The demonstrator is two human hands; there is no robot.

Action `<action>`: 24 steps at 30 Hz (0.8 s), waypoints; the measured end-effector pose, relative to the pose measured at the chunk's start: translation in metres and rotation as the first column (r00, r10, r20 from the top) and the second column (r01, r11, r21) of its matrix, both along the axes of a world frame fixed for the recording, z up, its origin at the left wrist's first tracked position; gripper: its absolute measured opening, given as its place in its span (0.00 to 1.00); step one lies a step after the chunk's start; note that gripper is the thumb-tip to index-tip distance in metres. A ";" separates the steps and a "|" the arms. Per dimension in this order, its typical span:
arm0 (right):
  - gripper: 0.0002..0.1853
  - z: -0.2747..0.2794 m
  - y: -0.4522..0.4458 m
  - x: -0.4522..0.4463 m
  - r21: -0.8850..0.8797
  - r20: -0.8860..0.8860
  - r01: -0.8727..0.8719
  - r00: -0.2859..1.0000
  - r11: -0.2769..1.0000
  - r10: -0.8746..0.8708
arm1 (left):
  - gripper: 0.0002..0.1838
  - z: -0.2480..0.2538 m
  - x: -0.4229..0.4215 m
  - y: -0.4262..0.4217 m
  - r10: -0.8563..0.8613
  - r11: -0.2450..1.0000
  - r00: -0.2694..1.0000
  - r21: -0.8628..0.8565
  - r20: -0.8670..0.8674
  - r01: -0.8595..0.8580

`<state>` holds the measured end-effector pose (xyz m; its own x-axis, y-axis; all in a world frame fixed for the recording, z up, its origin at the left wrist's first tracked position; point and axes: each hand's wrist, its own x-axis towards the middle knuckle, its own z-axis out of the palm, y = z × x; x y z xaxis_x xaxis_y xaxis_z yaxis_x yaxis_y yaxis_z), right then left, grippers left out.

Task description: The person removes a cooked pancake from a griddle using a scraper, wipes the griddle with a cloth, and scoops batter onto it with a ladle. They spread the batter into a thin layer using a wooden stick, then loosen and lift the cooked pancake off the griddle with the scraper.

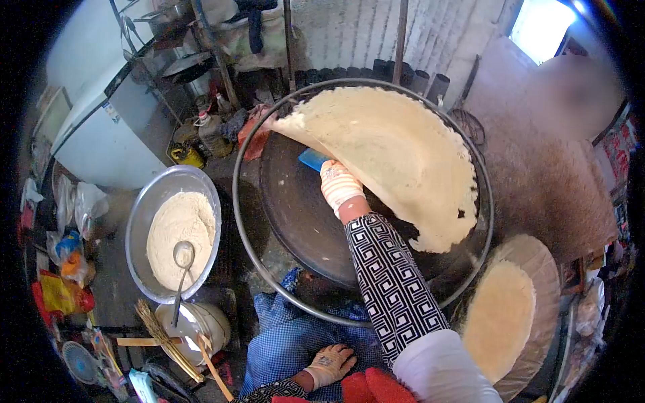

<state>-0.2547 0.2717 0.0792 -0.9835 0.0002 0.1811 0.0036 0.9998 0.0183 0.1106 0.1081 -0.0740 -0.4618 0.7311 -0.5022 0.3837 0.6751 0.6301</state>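
Note:
My right hand, in a pale striped glove, is closed at the lifted edge of a large thin pancake. It holds a blue scraper, whose blade shows against the griddle. The pancake covers the far and right part of the dark round griddle, with its near left side raised or folded. My left hand, also gloved, lies on the blue checked cloth over my lap, fingers spread and holding nothing.
A metal basin of batter with a ladle stands left, beside a white bucket. A metal ring surrounds the griddle. At lower right, another pancake lies on a round mat. A person appears blurred at upper right.

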 end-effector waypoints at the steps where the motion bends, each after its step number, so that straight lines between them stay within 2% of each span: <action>1: 0.19 -0.019 0.005 -0.005 0.059 -0.103 0.000 0.995 0.998 0.006 | 0.27 0.002 0.000 -0.004 -0.006 1.000 1.000 -0.003 0.002 0.006; 4: 0.20 -0.072 0.032 -0.019 0.150 -0.361 0.064 0.932 0.987 -0.005 | 0.26 0.000 0.000 -0.014 -0.003 0.999 1.000 0.037 -0.007 0.003; 6: 0.20 -0.078 0.056 -0.017 0.191 -0.368 0.095 0.930 0.977 -0.019 | 0.26 -0.021 0.006 -0.019 0.035 0.992 0.999 0.121 -0.031 -0.031; 9: 0.19 -0.056 0.080 0.009 0.244 -0.152 0.099 0.986 0.965 -0.063 | 0.26 0.019 0.003 -0.018 0.115 0.992 0.993 0.048 0.036 -0.116; 10: 0.18 -0.018 0.078 0.029 0.106 -0.016 0.126 0.992 0.986 -0.125 | 0.26 0.016 0.005 -0.019 0.075 0.994 0.997 0.079 0.030 -0.078; 12: 0.15 -0.014 0.093 0.034 0.007 0.108 0.285 0.953 0.959 -0.284 | 0.25 0.009 0.009 -0.024 -0.002 0.990 1.000 0.141 0.008 0.001; 13: 0.17 -0.024 0.091 0.014 0.062 -0.035 0.290 0.957 0.955 -0.289 | 0.25 0.012 -0.008 -0.037 0.039 0.987 0.999 0.153 0.022 -0.042; 15: 0.23 -0.051 0.110 0.017 -0.063 -0.258 0.312 0.912 0.948 -0.318 | 0.24 0.013 -0.010 -0.044 0.135 0.979 0.990 0.150 0.026 -0.138; 17: 0.25 -0.056 0.136 0.027 0.040 -0.162 0.273 0.951 0.961 -0.264 | 0.23 0.007 -0.014 -0.054 0.081 0.971 0.996 0.228 -0.022 -0.074; 18: 0.23 -0.062 0.151 0.035 0.068 -0.145 0.325 0.939 0.943 -0.313 | 0.22 0.004 -0.018 -0.057 0.046 0.964 0.998 0.264 -0.048 -0.032; 19: 0.22 -0.053 0.155 0.047 0.097 -0.127 0.373 0.924 0.923 -0.361 | 0.22 -0.006 -0.023 -0.058 0.095 0.963 0.991 0.262 -0.091 -0.068; 21: 0.17 -0.034 0.170 0.094 0.248 0.216 0.450 0.837 0.858 -0.502 | 0.20 -0.030 -0.025 -0.057 0.164 0.958 0.976 0.259 -0.141 -0.124; 22: 0.10 -0.037 0.189 0.134 0.151 -0.060 0.448 0.894 0.881 -0.444 | 0.18 -0.031 -0.023 -0.055 0.266 0.869 0.951 0.467 -0.160 -0.165; 24: 0.12 -0.013 0.216 0.214 -0.009 -0.033 0.485 0.874 0.875 -0.485 | 0.16 -0.008 -0.015 -0.048 0.441 0.750 0.885 0.604 -0.152 -0.270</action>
